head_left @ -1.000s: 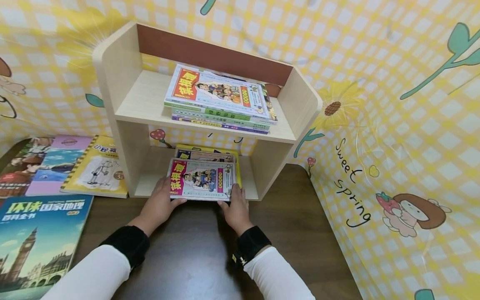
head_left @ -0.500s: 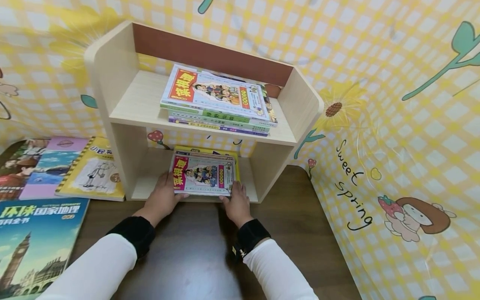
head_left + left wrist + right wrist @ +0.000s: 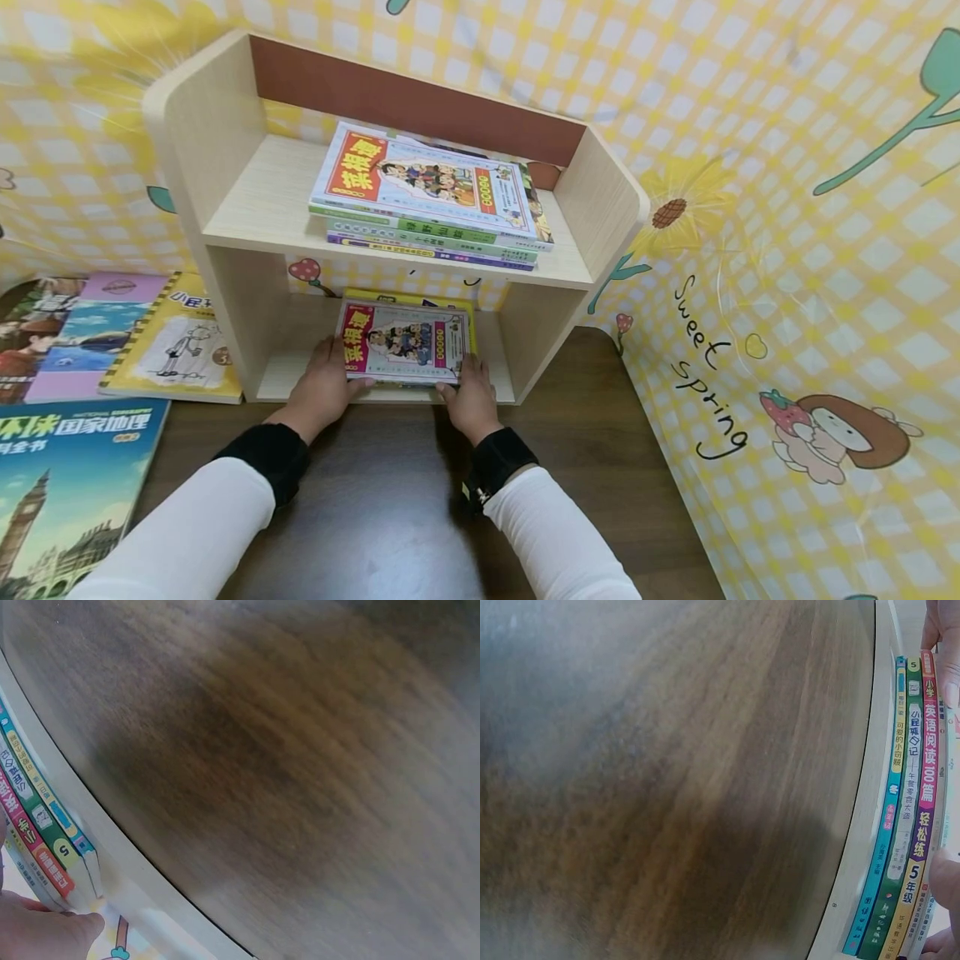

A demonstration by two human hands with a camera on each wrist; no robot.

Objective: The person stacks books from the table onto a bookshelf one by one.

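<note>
Over the last second the top book (image 3: 405, 343) has slid deeper into the lower bay of the shelf (image 3: 225, 167); a second ago its near edge hung out over the table (image 3: 390, 500), half a second ago it was nearly in, and now it lies squared on the stack (image 3: 408, 297) under the upper board, its near edge about level with the shelf's front lip; both hands have followed it inward; the placing looks, by my reading, almost finished, with only the last nudge or the letting go left.

The left hand (image 3: 324, 385) is at the book's left near corner, thumb laid along the near edge and the fingers beside the left edge; they look loosely bent, pressing rather than clamping, though the head view hides the fingertips; the left wrist view shows only a bit of that hand against the spines (image 3: 41, 847). The right hand (image 3: 471, 396) is at the right near corner, fingers up the right edge; in the right wrist view its fingertips (image 3: 951, 645) bracket the spines (image 3: 911, 817) from both ends, so it grips the stack lightly.

Above the shelf's lower bay, a second pile (image 3: 427, 196) lies on the upper board; left of the shelf, more books (image 3: 176, 337) lie flat on the table.
</note>
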